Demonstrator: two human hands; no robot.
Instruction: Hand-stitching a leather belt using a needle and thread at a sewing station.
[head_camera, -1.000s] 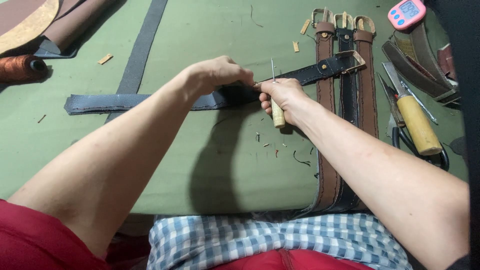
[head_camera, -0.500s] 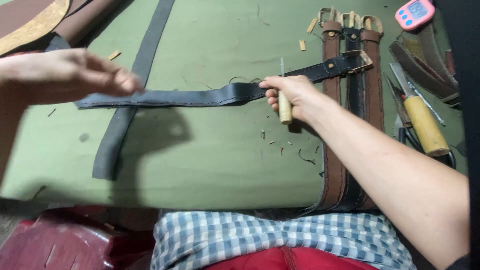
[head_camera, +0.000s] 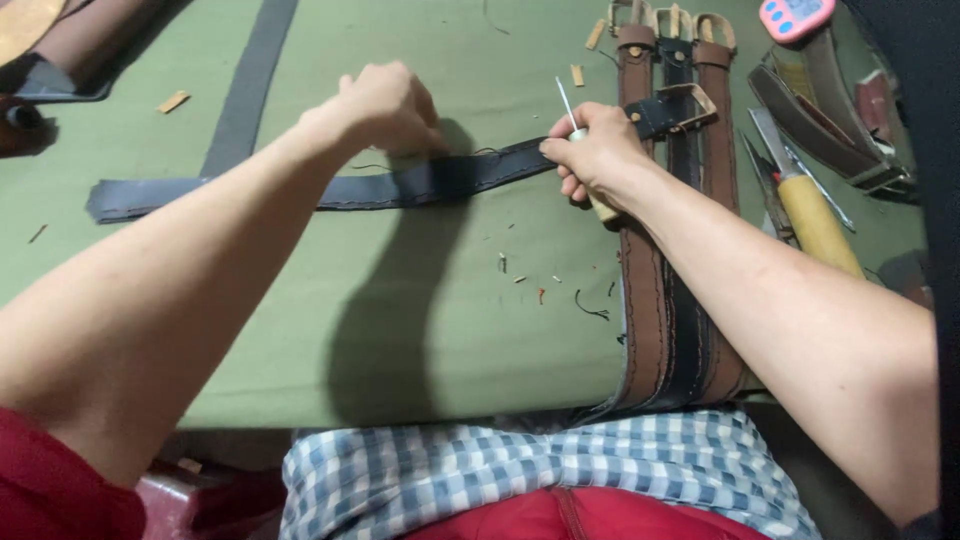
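A dark leather belt (head_camera: 400, 185) lies flat across the middle of the green desk (head_camera: 400, 330), running from a cut end at the left of the frame to its buckle at the upper right, where it crosses three other belts (head_camera: 680, 300) laid side by side toward the lower edge. The right hand (head_camera: 595, 160) is closed in a firm grip around a wooden-handled awl (head_camera: 572, 115), its thin metal point standing up and leaning a little to the upper left, with the heel of the hand resting on the belt near the buckle. The left hand (head_camera: 385, 105), which half a second ago was drawn well out to the left edge of the frame, has come back to the strap and now sits just above it at centre, fingers curled inward as if pinching something fine; a thin thread may be there, but it is too slight to make out. That return suggests one pull has ended and the hand is back at the seam. Both forearms reach in from the lower corners, the left crossing over the strap's tail. A yellow-handled knife (head_camera: 815, 215) lies at the right, a second dark strap (head_camera: 250, 85) runs toward the upper left, and small leather scraps (head_camera: 172, 101) dot the desk.
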